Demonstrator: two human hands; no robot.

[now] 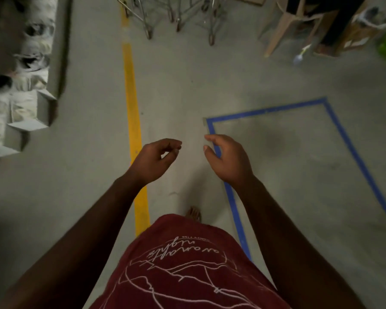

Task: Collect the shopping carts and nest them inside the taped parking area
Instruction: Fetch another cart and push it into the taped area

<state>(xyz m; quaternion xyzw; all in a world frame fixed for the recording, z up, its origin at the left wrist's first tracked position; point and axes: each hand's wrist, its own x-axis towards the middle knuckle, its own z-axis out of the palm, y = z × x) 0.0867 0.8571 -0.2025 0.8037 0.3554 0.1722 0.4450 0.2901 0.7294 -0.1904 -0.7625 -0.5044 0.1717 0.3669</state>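
Only carts (176, 16) lower frames seen | baskets cut off | shelf goods (20, 63) blurred

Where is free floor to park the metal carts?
Bare grey floor lies inside the blue tape rectangle, and in the lane between it and the yellow floor stripe. It is crowded ahead, around the metal shopping carts and the wooden furniture.

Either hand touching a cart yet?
Apart. Head view: left hand and right hand hold nothing, bare floor separating them from the carts.
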